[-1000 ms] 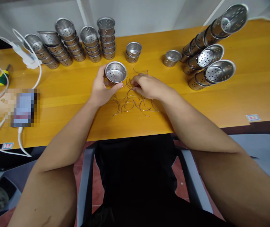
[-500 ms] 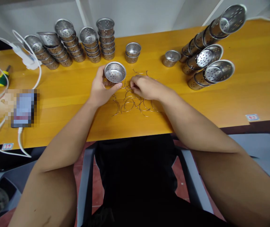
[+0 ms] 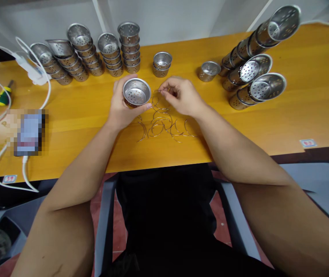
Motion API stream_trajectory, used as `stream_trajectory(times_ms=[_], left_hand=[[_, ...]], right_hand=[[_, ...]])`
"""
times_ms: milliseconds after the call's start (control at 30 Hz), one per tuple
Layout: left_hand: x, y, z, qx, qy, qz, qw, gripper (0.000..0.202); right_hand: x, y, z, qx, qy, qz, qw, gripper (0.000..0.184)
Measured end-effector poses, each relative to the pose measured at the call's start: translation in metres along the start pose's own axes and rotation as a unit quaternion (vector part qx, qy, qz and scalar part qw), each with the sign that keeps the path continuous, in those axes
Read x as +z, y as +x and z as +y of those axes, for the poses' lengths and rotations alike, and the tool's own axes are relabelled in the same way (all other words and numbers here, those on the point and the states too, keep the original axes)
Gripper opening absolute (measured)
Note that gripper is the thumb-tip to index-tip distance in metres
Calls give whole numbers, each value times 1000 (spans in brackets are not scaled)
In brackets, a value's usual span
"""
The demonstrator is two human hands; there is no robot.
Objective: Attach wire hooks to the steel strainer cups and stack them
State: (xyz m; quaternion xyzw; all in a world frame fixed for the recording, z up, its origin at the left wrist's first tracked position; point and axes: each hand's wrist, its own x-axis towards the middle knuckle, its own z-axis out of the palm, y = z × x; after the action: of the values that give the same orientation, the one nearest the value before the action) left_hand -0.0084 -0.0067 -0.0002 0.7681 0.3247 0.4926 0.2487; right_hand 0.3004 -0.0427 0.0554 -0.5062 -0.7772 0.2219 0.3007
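My left hand [image 3: 120, 109] grips a small perforated steel cup [image 3: 136, 92], held just above the orange table [image 3: 80, 127] with its mouth facing up. My right hand [image 3: 181, 96] is lifted beside it, thumb and forefinger pinched on a thin curved wire handle [image 3: 162, 90]. The wire's tip points toward the cup's rim, a short gap away. Under and between both hands lies a loose pile of similar curved wire handles [image 3: 161, 125] on the table.
Stacks of steel cups [image 3: 95, 50] stand along the back left, a pair of stacked cups [image 3: 162, 63] and a single cup [image 3: 208, 71] further right. Long stacks lying on their sides [image 3: 253, 65] fill the right. A white cable [image 3: 34, 73], a green-handled tool [image 3: 3, 94] and a blurred-out object [image 3: 27, 130] lie left.
My right hand has risen from the wire pile with one wire pinched in its fingers. My left hand has shifted the cup slightly left and toward me.
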Motion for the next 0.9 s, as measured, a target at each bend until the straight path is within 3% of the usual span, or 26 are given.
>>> stream_trajectory(times_ms=[100,267,500,633,900], left_hand=[[2,0,-2,4,25,50,998,91],[10,-1,0,6,3,18,1000,93],[8,-3,4,-7,-35,1,999,87],[7,-7,1,12,-42,-20,999,95],[5,-10,23,-2,-50,-95,994,98]], right_hand=[[5,2,3,3,13,25,1000,48],[11,1,4,10,44,60,997,64],[18,1,2,-2,89,96,991,70],[18,-1,-8,-5,115,132,985,73],[17,-12,-30,-22,134,66,988,65]])
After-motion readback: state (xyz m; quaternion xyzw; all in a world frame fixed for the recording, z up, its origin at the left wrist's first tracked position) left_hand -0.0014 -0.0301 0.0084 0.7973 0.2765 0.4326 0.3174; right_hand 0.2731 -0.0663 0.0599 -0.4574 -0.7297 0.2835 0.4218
